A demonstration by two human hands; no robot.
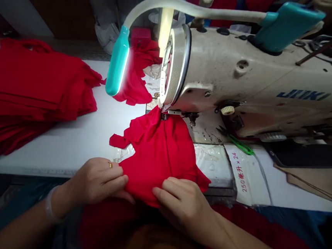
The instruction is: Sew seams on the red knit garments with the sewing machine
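**A:** Where is your work now?

**B:** Your red knit piece (158,158) lies on the white table (64,158), and its far end goes under the presser foot (164,116) of the JUKI sewing machine (240,69).

**A:** And how are your hands?

**B:** Your left hand (97,182), with a gold ring (110,165), is half closed, and it pinches the near part of the cloth. Your right hand (180,207) is also narrow, and it presses the cloth near the left one.

**A:** Is there any container?

**B:** A white printed bag (245,174) lies flat on the table, right of the cloth. I cannot tell what is in it. A stack of red cut pieces (26,89) lies at your left.
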